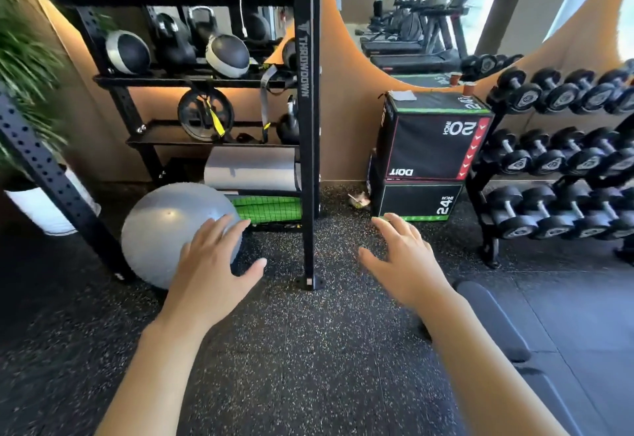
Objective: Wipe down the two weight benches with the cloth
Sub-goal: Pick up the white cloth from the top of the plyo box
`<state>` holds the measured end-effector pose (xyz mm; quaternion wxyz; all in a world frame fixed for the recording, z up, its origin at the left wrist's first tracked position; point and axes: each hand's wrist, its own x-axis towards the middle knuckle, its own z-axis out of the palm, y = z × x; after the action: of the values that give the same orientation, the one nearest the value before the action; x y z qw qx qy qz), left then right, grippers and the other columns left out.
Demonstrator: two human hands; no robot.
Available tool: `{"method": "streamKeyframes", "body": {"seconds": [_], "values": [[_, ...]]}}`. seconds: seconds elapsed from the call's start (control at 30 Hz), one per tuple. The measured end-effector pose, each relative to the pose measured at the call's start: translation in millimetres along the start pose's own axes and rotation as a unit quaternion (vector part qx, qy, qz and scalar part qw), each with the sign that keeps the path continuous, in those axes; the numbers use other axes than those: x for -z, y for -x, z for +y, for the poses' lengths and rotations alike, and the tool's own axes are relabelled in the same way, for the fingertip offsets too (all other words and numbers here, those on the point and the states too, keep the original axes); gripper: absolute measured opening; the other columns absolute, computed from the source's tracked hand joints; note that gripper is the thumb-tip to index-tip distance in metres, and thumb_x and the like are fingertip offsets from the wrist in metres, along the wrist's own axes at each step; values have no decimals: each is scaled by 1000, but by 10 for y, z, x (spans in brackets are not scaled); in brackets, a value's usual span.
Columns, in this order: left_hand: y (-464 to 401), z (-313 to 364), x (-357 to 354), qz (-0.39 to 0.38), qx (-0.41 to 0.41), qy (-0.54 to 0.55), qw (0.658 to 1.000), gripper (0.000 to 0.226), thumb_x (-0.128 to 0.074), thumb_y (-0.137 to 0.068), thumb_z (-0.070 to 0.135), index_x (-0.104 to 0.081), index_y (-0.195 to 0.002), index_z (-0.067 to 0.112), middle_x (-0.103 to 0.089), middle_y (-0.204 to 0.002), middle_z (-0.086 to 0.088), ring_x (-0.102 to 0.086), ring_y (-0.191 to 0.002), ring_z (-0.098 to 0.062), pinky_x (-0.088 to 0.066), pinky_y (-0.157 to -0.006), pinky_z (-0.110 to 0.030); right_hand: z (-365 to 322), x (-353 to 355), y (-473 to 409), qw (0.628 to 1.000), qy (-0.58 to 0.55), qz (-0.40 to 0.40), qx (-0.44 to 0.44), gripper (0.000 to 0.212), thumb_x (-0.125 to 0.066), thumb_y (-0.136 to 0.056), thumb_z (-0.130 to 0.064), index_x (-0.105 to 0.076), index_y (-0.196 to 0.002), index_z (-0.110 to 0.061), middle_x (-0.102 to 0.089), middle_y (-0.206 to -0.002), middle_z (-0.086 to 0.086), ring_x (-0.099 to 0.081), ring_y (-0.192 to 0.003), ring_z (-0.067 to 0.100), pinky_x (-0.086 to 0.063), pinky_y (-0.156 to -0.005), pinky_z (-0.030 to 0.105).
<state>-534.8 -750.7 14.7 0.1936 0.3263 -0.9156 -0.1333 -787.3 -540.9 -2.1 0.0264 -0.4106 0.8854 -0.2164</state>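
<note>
My left hand (214,260) and my right hand (403,259) are stretched out in front of me above the speckled rubber floor, fingers spread and holding nothing. A black padded weight bench (494,319) shows at the lower right, partly behind my right forearm. A pale folded cloth (402,95) lies on top of the stacked black plyo boxes (429,147) against the wall. Only one bench is in view.
A black storage rack (307,120) with medicine balls and kettlebells stands ahead, its post bolted to the floor between my hands. A grey exercise ball (164,226) sits under my left hand. A dumbbell rack (562,161) fills the right; a plant (24,68) stands at left.
</note>
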Motion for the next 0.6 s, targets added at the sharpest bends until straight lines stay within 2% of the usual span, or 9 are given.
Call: {"method": "streamKeyframes", "body": {"seconds": [0.23,0.4,0.6], "values": [[-735,-133,-248,-29,-35,10,999,73,-61,-95,62,-41,-157,30,-33,-167,5,-26,-157,-24,-29,-125,-59,123,-34,-567,999,10,13,-44,77,-42,-90,-69,-31,-156,-32,-24,-166,-4,-20,-152,21,-27,-119,55],[-1279,-42,-556,-41,-46,25,998,73,-59,-95,62,-37,-159,34,-27,-170,9,-20,-159,-23,-26,-127,-56,380,-89,-997,998,8,16,-59,75,-46,-91,-66,-32,-156,-30,-26,-164,-6,-21,-151,19,-28,-119,54],[-2144,265,-1064,-48,-59,21,997,73,-57,-96,62,-36,-160,35,-27,-170,9,-19,-159,-20,-25,-128,-54,1017,-93,-1755,996,12,19,-81,74,-48,-93,-64,-33,-156,-29,-25,-165,-4,-20,-152,21,-28,-119,54]]}}
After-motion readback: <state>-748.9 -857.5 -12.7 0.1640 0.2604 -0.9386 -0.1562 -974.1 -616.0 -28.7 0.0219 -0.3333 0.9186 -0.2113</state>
